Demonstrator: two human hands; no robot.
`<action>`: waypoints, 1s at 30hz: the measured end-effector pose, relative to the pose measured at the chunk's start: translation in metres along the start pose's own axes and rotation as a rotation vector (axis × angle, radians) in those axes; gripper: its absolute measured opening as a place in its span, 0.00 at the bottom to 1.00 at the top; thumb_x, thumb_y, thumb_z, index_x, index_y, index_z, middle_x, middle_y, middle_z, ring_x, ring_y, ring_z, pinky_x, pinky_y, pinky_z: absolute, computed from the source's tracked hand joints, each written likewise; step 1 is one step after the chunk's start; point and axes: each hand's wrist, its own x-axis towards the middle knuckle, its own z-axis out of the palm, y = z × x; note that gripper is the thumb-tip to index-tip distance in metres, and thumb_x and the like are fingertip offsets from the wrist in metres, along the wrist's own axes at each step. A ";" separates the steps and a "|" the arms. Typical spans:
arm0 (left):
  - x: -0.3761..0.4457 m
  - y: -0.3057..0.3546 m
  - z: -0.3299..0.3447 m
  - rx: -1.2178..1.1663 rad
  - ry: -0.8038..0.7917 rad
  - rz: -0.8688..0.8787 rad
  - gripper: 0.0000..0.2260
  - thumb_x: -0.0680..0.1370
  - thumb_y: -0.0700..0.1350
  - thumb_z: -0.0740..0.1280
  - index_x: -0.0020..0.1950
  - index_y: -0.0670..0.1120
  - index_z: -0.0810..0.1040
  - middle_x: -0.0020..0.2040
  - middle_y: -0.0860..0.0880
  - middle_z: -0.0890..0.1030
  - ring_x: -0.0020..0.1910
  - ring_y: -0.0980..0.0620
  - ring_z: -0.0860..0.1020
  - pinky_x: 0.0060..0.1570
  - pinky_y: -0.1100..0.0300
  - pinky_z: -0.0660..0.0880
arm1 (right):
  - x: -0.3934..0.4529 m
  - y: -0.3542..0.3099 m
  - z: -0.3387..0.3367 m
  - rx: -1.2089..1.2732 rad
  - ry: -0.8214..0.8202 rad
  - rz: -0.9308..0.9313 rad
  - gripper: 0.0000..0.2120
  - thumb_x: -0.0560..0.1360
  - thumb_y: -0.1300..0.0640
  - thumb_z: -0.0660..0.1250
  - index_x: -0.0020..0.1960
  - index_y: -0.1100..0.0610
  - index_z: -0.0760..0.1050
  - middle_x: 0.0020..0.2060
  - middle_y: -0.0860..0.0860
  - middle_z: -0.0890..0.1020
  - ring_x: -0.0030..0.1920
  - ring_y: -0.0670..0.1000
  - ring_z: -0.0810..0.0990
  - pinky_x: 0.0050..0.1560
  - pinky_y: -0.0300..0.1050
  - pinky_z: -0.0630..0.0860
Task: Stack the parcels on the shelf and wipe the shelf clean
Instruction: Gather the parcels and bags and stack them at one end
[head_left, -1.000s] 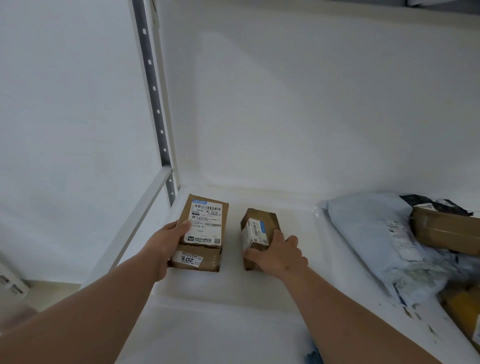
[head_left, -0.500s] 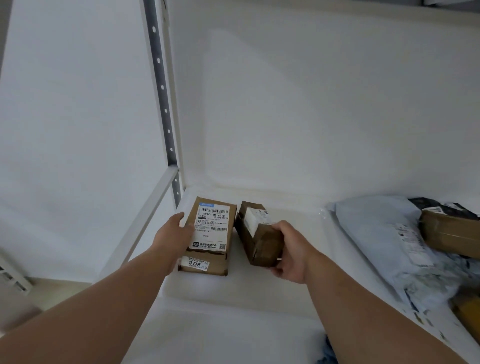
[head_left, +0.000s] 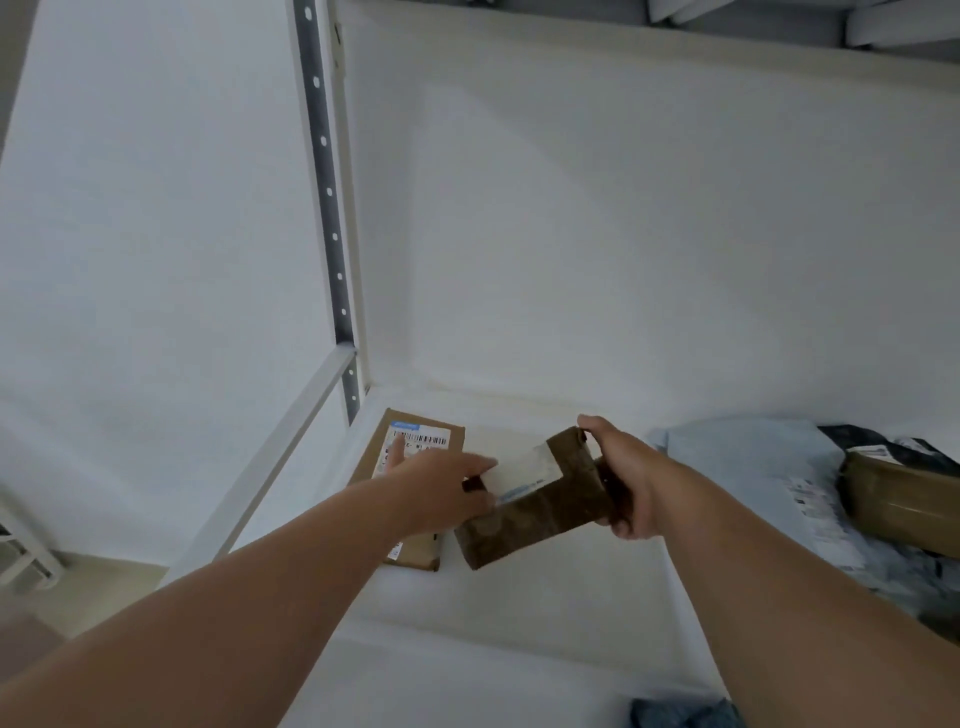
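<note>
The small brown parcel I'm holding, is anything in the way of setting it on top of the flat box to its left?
Only your own left hand: it lies over the flat box, touching the small brown parcel gripped by your right hand. Nothing else visible sits on the box's top.

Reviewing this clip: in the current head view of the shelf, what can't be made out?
- Flat parcel: label mostly hidden by the left hand; visible print too blurred to read.
- Small parcel, gripped by the right hand: label blurred.
- Brown box: cut off by the right edge.
- Dark blue object: cut off by the bottom edge, unidentifiable.
</note>
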 end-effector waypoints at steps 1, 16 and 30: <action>0.001 0.004 0.003 0.045 -0.020 -0.009 0.18 0.78 0.58 0.55 0.68 0.63 0.68 0.61 0.56 0.77 0.69 0.50 0.68 0.71 0.34 0.42 | 0.002 0.000 0.001 0.056 -0.021 -0.027 0.29 0.74 0.30 0.59 0.46 0.58 0.75 0.35 0.54 0.79 0.34 0.52 0.75 0.36 0.43 0.66; -0.006 0.006 0.007 -0.152 0.210 -0.187 0.18 0.79 0.52 0.58 0.69 0.63 0.67 0.65 0.56 0.75 0.69 0.51 0.68 0.74 0.43 0.45 | 0.021 0.032 0.041 -0.158 0.045 -0.330 0.46 0.72 0.46 0.75 0.80 0.54 0.52 0.76 0.58 0.63 0.73 0.60 0.65 0.69 0.55 0.68; -0.023 -0.052 0.013 -0.496 0.269 -0.348 0.33 0.64 0.56 0.73 0.66 0.59 0.64 0.64 0.50 0.72 0.60 0.47 0.73 0.57 0.46 0.75 | 0.020 0.032 0.094 -0.731 -0.037 -0.248 0.67 0.62 0.45 0.82 0.80 0.47 0.33 0.76 0.57 0.52 0.75 0.60 0.61 0.71 0.55 0.66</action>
